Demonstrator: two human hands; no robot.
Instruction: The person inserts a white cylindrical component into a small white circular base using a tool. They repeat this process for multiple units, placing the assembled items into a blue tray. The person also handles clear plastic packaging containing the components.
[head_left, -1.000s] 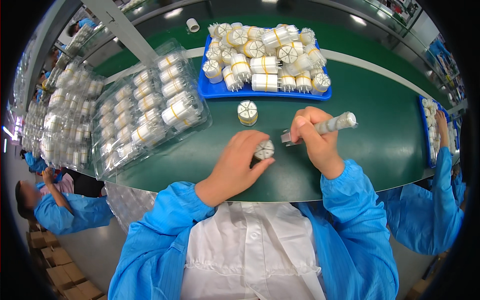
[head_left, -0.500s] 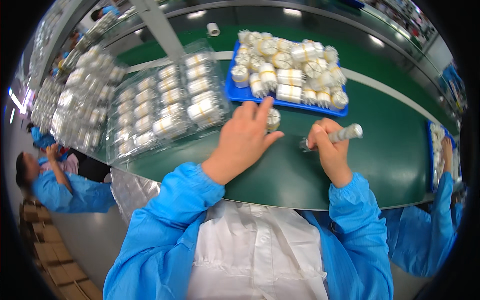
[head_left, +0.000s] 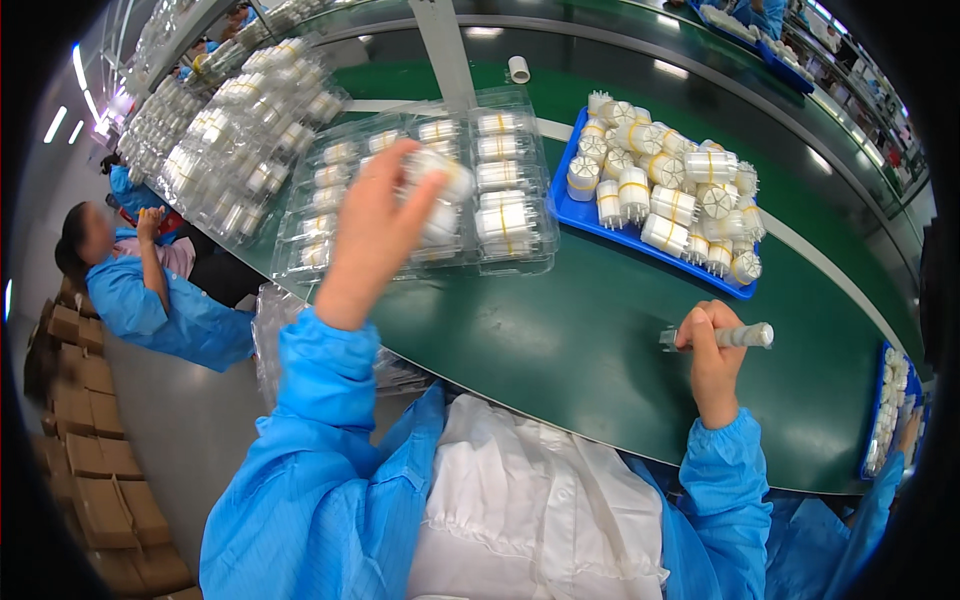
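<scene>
Head view: left hand (head_left: pixel 368 240) is out over the clear moulded tray (head_left: pixel 546 225), forearm reaching in from below. Its fingers are clamped on a white cylinder (head_left: pixel 447 178), thumb on the near side, the other fingers on the far side; the piece sits in the gap between them and juts right, past the fingertips. Edges blurred; cannot tell whether the cylinder touches the pieces below it. Tray compartments around the hand hold rows of similar white cylinders, yellow bands on several. Right hand (head_left: pixel 712 360) is well apart, above the green bench (head_left: pixel 530 340), its fingers curled and closed on a pale rod-like tool (head_left: pixel 748 336). Tool lies roughly level across the fist: rounded white end sticks out right of the thumb, a clear end shows left of the fingers. Contact with the bench: cannot tell. Beyond, between the two hands, a blue tray (head_left: pixel 640 240) is heaped with banded cylinders, some upright, others on their sides.
</scene>
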